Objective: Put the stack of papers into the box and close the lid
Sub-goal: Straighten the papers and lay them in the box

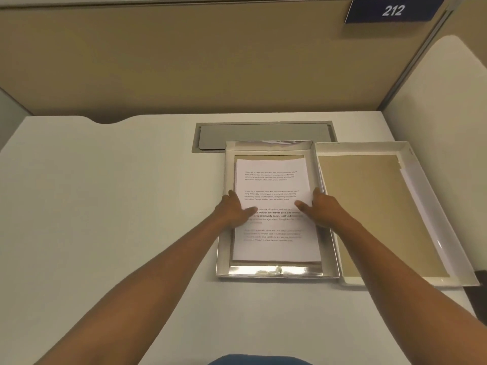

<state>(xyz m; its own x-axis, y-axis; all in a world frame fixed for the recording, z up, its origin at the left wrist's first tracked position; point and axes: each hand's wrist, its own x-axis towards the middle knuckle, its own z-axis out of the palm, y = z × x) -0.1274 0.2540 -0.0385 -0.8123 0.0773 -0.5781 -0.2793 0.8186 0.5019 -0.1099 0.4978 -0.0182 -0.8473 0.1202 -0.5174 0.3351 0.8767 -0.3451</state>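
Note:
A stack of white printed papers (274, 185) lies inside a shallow box (274, 271) with shiny silver walls, in the middle of the desk. My left hand (235, 209) grips the stack's left edge, thumb on top of the sheet. My right hand (320, 208) grips the right edge the same way. The box lid (374, 206) lies upside down just right of the box, white-walled with a tan cardboard inside, touching the box's right wall.
A grey recessed cable tray (263, 133) sits in the desk (118, 206) right behind the box. Tan partition walls (184, 61) stand behind and to the right, with a blue "212" sign (392, 10) at the top right.

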